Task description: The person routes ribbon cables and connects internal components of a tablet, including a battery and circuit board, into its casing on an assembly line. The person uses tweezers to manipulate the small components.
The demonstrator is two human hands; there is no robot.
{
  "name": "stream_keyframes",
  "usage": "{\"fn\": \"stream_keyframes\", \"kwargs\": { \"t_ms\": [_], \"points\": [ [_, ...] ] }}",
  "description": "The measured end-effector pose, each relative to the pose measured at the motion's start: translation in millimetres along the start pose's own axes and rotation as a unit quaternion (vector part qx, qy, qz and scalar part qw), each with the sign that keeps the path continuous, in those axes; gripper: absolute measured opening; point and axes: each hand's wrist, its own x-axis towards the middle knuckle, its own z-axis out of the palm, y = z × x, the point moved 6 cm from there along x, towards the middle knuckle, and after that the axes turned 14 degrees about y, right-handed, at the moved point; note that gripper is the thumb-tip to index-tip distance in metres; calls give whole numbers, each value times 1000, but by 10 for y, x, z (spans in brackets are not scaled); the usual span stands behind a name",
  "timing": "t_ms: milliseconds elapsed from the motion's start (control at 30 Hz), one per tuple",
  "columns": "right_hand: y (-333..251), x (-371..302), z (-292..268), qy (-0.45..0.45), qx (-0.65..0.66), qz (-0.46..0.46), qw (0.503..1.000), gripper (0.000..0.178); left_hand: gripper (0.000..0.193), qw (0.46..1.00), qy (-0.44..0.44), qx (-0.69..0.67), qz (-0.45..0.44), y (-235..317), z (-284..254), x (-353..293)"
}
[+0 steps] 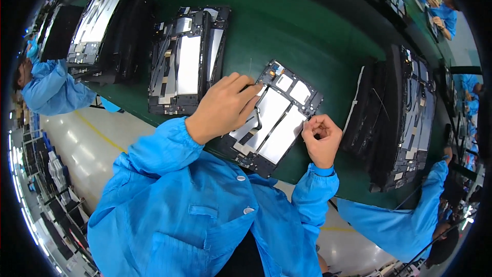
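An opened tablet (281, 119) lies tilted on the green table (287, 36), with silver shielding plates and a black frame showing. My left hand (224, 105) lies over its upper left part, fingers curled down onto the frame and holding it in place. My right hand (322, 138) is at the tablet's right edge. Its thumb and fingertips are pinched together and touch the frame. Whether something small sits between those fingers cannot be made out.
A stack of opened tablets (187, 61) stands left of my left hand, and another (102, 20) lies further left. A dark stack (405, 118) stands to the right. People in blue smocks work nearby: one at the left (48, 90), a sleeve at the lower right (405, 215).
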Motion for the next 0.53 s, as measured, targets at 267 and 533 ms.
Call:
{"fn": "stream_keyframes", "kwargs": {
  "t_ms": [267, 533],
  "points": [
    [-15, 4, 6, -38, -1, -17, 999, 9, 29, 999, 39, 20, 2, 68, 67, -89],
    [23, 0, -20, -13, 9, 6, 1000, 11, 40, 999, 11, -6, -34, 31, 154, -102]
  ]
}}
